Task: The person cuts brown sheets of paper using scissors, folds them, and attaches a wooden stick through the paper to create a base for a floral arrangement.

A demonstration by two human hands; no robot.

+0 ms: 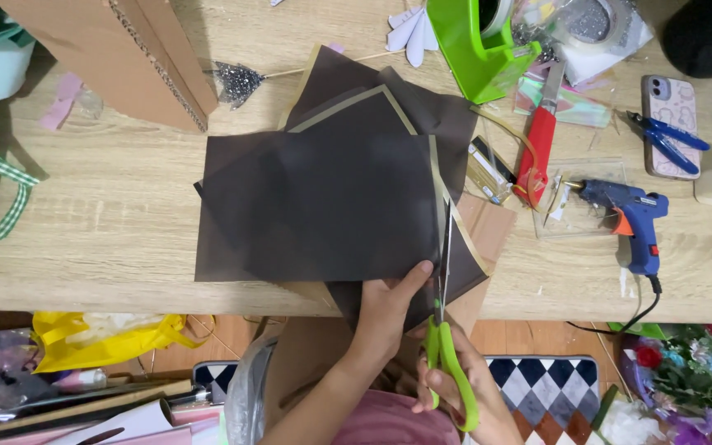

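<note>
Scissors [447, 346] gripped by right hand [463, 395]; left hand [389, 309] pinches dark paper [323, 206], seemingly stacked.

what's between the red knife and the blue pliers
In the head view, a phone lies between the red knife and the blue pliers, which rest partly on it.

Both forearms come up from the bottom edge of the head view bare, with no sleeve, watch, bracelet or ring to be seen on them. The left hand [389, 309] shows short, plain, unpainted nails on its thumb and fingers. The right hand [463, 387] is likewise ungloved and unadorned. Below the arms lies a stretch of pink ribbed fabric clothing [389, 420] over the person's lap, its fine lines running across the cloth.
</note>
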